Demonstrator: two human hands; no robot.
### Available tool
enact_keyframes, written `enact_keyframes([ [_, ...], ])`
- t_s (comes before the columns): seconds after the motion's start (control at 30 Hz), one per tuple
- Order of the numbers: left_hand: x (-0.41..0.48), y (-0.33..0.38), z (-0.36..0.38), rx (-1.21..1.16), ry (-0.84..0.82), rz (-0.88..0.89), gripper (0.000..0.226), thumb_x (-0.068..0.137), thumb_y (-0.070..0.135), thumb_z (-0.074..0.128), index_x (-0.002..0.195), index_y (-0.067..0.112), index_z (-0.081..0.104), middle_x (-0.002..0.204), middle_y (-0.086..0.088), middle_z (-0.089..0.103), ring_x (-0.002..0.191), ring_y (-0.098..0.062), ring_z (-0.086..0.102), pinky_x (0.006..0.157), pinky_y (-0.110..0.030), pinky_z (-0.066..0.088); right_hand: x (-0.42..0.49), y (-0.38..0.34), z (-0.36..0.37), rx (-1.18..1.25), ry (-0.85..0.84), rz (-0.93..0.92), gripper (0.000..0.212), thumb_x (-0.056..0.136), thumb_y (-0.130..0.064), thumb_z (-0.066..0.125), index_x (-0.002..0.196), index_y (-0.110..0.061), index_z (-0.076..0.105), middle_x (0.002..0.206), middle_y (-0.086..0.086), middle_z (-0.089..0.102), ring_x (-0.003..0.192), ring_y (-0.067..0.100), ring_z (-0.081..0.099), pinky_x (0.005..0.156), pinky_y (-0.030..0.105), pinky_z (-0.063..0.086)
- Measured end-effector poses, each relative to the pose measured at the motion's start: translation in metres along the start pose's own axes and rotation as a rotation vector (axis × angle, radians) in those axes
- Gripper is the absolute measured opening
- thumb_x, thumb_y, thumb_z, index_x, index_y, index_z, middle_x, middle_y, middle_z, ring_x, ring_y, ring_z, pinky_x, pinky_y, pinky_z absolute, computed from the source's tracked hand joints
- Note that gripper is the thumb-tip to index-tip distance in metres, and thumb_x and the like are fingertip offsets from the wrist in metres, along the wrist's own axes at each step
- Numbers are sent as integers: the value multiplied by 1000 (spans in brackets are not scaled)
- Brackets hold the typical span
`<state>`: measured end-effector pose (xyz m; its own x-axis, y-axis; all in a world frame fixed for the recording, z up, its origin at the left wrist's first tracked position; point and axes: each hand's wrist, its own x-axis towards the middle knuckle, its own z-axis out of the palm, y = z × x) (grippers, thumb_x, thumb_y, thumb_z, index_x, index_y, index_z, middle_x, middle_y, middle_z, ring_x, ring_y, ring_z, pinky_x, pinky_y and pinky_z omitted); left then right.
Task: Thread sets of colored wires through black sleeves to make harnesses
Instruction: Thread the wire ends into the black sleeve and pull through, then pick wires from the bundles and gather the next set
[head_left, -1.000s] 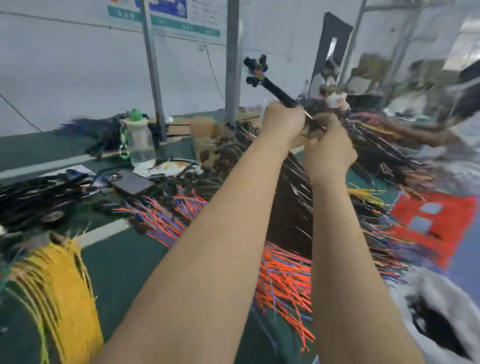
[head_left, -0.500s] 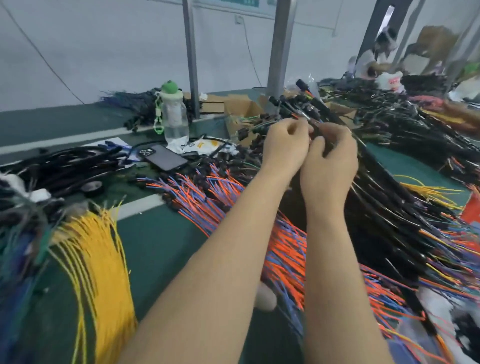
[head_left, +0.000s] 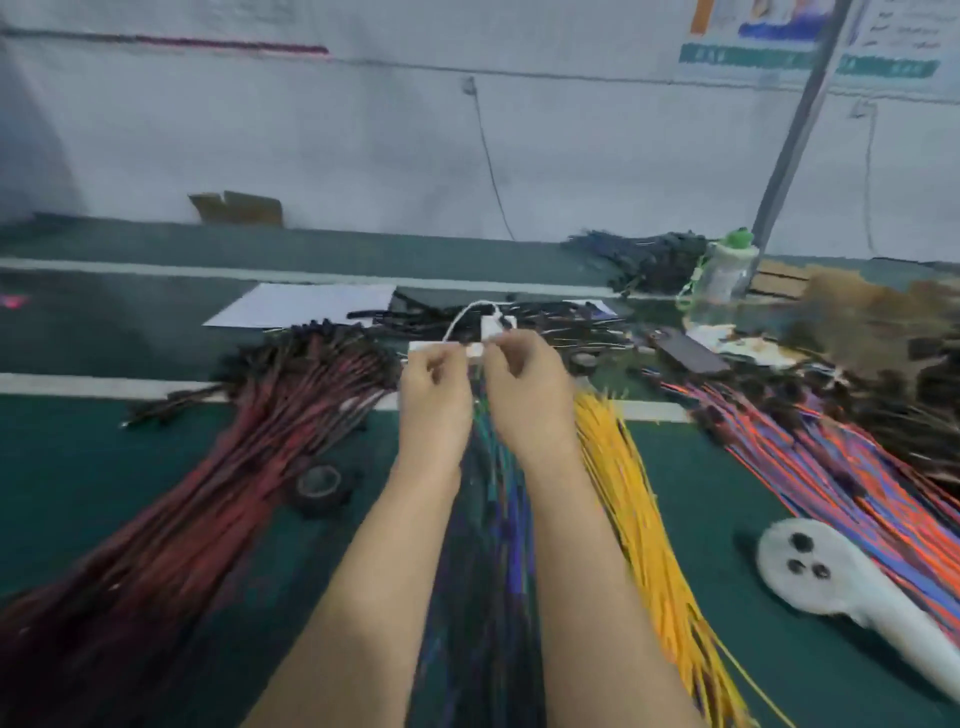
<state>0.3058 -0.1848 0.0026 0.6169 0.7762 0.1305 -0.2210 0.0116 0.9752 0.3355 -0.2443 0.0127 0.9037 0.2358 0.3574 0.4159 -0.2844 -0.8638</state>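
My left hand (head_left: 434, 395) and my right hand (head_left: 524, 389) are close together above the far end of a blue and green wire bundle (head_left: 498, 545), which runs toward me between my forearms. Both hands have curled fingers. A few thin wires rise into the gap between them, and my right thumb and finger seem to pinch them; blur hides what my left hand holds. Yellow wires (head_left: 634, 493) lie just to the right, dark red wires (head_left: 249, 467) to the left, and orange and blue wires (head_left: 831, 457) at the far right. Black sleeves (head_left: 545, 319) are piled behind my hands.
A black tape roll (head_left: 319, 486) lies beside the red wires. A white handheld tool (head_left: 810, 571) lies at the lower right. A white charger (head_left: 491, 327), a phone (head_left: 688, 353), a water bottle (head_left: 724, 275), a paper sheet (head_left: 306, 304) and a metal post (head_left: 795, 135) stand farther back.
My view has swung left, from the black harness pile to the loose wire bundles. The black sleeved harness is no longer in my hands, which have come down over the blue and green wires.
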Motion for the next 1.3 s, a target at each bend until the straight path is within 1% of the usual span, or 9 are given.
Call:
enact_keyframes([
  [0.13,29,-9,-111,125,250,61,16,93,4,47,102,13,57,91,5,56,72,5,51,58,-1,37,-29,-16,104,-64,-351,41,22,94,-21,54,110,-12,65,112,6,68,107,23,60,88,26,42],
  [0.2,44,-10,-150,196,332,36,18,92,5,46,102,14,58,87,6,57,75,-1,55,64,-6,40,-40,-21,146,-136,-438,44,31,94,-28,55,122,-18,61,123,10,62,115,27,55,96,32,42],
  [0.3,66,-16,-185,339,340,-44,18,91,9,44,99,18,58,104,-2,60,99,-22,55,91,-29,43,-44,-22,188,-401,-456,74,46,93,-47,49,135,-27,50,138,13,45,127,35,41,105,43,32],
  [0.43,78,-19,-190,369,249,-144,14,91,13,45,88,23,54,97,1,56,95,-19,51,84,-25,37,-39,-18,205,-596,-425,71,49,92,-48,51,127,-14,48,136,15,42,126,35,41,104,46,30],
  [0.67,77,-27,-175,490,174,-128,14,92,15,44,94,21,57,113,-7,62,109,-29,54,97,-40,45,-22,-7,197,-262,-424,268,44,88,-20,58,122,2,43,120,20,59,110,37,58,85,37,47],
  [0.97,74,-33,-162,1036,34,-34,22,97,26,40,103,24,61,113,-2,62,113,-30,51,100,-41,39,0,7,170,266,-186,410,53,87,-7,64,134,-8,41,87,4,65,81,17,60,77,31,49],
  [1.07,72,-28,-148,831,-68,88,32,101,28,34,107,14,63,103,-4,64,100,-25,56,82,-30,41,2,1,156,501,-235,377,42,87,-6,65,127,-5,51,82,1,69,79,12,64,79,27,52],
  [1.17,75,-12,-133,624,-177,109,40,103,33,30,103,13,65,94,-2,65,89,-19,59,75,-27,40,4,-12,140,594,-283,253,25,87,0,62,111,-5,60,71,-1,65,55,3,60,56,19,48],
  [1.3,77,3,-118,771,-305,131,34,102,36,30,95,17,57,67,7,62,57,-7,62,57,-26,45,12,-26,114,597,-180,145,15,91,2,54,96,-11,58,75,3,63,52,2,53,53,17,42],
])
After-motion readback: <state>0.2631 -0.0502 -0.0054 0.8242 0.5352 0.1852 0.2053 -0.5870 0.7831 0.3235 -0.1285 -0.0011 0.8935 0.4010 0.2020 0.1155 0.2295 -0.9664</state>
